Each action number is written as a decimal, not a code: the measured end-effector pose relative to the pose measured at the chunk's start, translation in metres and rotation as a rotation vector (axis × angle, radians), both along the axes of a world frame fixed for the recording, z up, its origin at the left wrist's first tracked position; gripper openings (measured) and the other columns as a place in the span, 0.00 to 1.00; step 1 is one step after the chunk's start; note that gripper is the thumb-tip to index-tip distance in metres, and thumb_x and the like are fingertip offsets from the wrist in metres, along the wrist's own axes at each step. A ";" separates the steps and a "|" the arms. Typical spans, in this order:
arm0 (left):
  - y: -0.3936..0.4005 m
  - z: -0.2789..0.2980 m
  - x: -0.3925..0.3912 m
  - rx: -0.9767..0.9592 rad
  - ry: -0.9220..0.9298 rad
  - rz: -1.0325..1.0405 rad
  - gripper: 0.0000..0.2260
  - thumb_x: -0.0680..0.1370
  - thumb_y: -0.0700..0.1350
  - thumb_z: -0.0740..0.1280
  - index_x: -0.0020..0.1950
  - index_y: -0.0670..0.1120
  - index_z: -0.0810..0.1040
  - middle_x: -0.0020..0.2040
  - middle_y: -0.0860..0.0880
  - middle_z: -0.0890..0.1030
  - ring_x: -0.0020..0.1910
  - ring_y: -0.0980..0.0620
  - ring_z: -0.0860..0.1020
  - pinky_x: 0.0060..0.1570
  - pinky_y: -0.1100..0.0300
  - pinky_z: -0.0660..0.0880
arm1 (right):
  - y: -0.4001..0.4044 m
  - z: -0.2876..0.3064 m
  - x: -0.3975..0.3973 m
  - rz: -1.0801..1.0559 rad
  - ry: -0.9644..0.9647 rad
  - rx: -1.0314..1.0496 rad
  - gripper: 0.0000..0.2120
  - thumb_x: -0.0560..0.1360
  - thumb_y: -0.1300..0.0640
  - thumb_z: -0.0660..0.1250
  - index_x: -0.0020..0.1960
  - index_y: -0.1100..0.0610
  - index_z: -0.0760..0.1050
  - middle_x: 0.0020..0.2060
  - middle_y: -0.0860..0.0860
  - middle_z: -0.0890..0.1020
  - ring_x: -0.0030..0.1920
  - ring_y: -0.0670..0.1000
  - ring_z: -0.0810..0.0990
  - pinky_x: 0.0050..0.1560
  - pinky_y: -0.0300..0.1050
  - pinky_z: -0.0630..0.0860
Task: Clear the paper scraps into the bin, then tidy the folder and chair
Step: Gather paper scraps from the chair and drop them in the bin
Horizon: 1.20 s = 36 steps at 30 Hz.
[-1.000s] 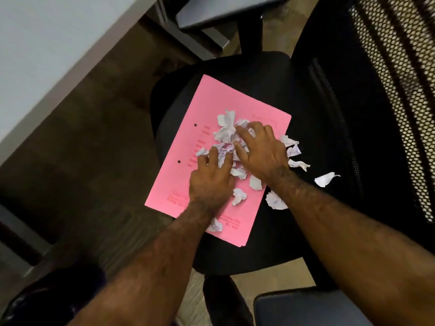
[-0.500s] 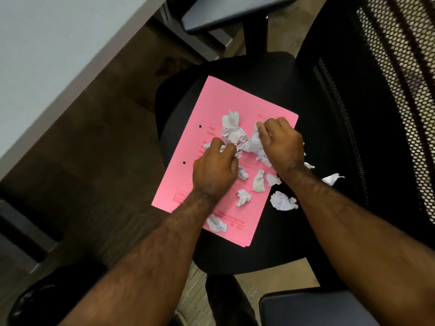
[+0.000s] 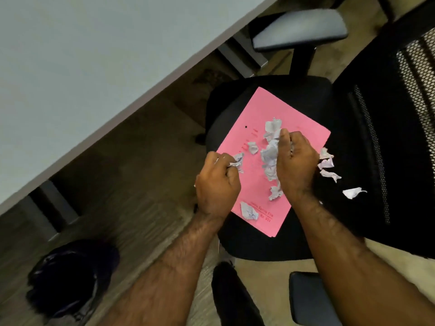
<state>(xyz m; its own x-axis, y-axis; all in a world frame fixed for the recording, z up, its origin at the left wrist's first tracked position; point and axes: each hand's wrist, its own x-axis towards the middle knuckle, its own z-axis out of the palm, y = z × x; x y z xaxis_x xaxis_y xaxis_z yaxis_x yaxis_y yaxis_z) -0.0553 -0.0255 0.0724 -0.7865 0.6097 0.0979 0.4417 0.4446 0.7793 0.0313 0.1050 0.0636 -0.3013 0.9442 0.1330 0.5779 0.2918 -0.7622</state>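
Paper scraps [image 3: 270, 158], white and crumpled, lie mostly on a pink folder [image 3: 256, 118] that rests flat on the black seat of an office chair [image 3: 235, 95]. The left hand [image 3: 216, 184] is above the left edge of the folder and is closed into a fist around a small bunch of scraps, which stick out between the fingers toward the middle of the folder. The right hand [image 3: 296, 165] is over the right half of the folder, curled and gripping a bigger clump of scraps; this clump shows along the thumb side of the hand, from the top near the fingertips down to the wrist. Between the two hands one small loose scrap [image 3: 253, 147] lies alone on the folder. Another loose scrap [image 3: 249, 211] lies near the lower corner of the folder, just beside the left wrist and next to the printed red text. To the right of the right hand, some scraps [image 3: 328, 167] lie off the folder on the black seat, and one more piece [image 3: 353, 192] lies further right, near the mesh backrest. A dark bin [image 3: 70, 278] with a black liner stands on the floor at the lower left, well apart from the chair and below the edge of a grey desk [image 3: 82, 67].
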 end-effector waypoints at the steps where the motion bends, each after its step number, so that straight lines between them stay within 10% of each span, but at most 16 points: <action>1: -0.018 0.002 -0.005 0.006 -0.004 0.030 0.07 0.72 0.34 0.61 0.38 0.37 0.78 0.39 0.42 0.76 0.33 0.48 0.74 0.31 0.52 0.73 | -0.015 0.003 -0.010 0.031 0.013 -0.001 0.14 0.81 0.53 0.60 0.36 0.54 0.69 0.30 0.49 0.72 0.32 0.48 0.69 0.33 0.43 0.65; 13: -0.324 -0.003 -0.056 0.070 -0.037 0.459 0.11 0.72 0.39 0.58 0.39 0.40 0.80 0.39 0.46 0.77 0.34 0.49 0.76 0.33 0.51 0.76 | -0.325 -0.011 -0.135 0.530 0.117 -0.110 0.17 0.81 0.52 0.61 0.34 0.54 0.65 0.28 0.47 0.69 0.29 0.44 0.68 0.31 0.38 0.65; 24: -0.598 -0.124 -0.098 -0.195 0.057 0.819 0.15 0.73 0.43 0.56 0.42 0.39 0.81 0.42 0.42 0.79 0.37 0.43 0.78 0.38 0.52 0.75 | -0.596 -0.139 -0.208 0.865 0.055 -0.222 0.18 0.79 0.55 0.63 0.33 0.51 0.62 0.26 0.43 0.65 0.28 0.44 0.64 0.30 0.37 0.61; 29: -0.650 -0.209 -0.120 -0.528 -0.235 0.892 0.13 0.76 0.44 0.58 0.53 0.40 0.79 0.53 0.35 0.77 0.47 0.32 0.77 0.43 0.45 0.74 | -0.642 -0.231 -0.237 0.976 -0.342 -0.230 0.15 0.80 0.51 0.61 0.48 0.61 0.80 0.45 0.63 0.83 0.45 0.64 0.80 0.45 0.53 0.75; 36: -0.662 -0.291 -0.136 -0.631 -0.646 0.781 0.20 0.81 0.46 0.53 0.72 0.42 0.66 0.71 0.34 0.66 0.67 0.31 0.66 0.65 0.42 0.66 | -0.668 -0.297 -0.257 1.239 -0.593 -0.259 0.23 0.83 0.50 0.48 0.63 0.62 0.75 0.60 0.62 0.78 0.61 0.60 0.75 0.63 0.51 0.68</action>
<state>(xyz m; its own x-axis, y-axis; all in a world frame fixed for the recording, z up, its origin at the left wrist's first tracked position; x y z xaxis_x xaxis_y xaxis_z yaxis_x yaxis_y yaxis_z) -0.1916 -0.6870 -0.2185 -0.7594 -0.2574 -0.5976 -0.5124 0.8026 0.3054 -0.2258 -0.5628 -0.2329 -0.8969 0.0036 -0.4423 0.3028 0.7339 -0.6081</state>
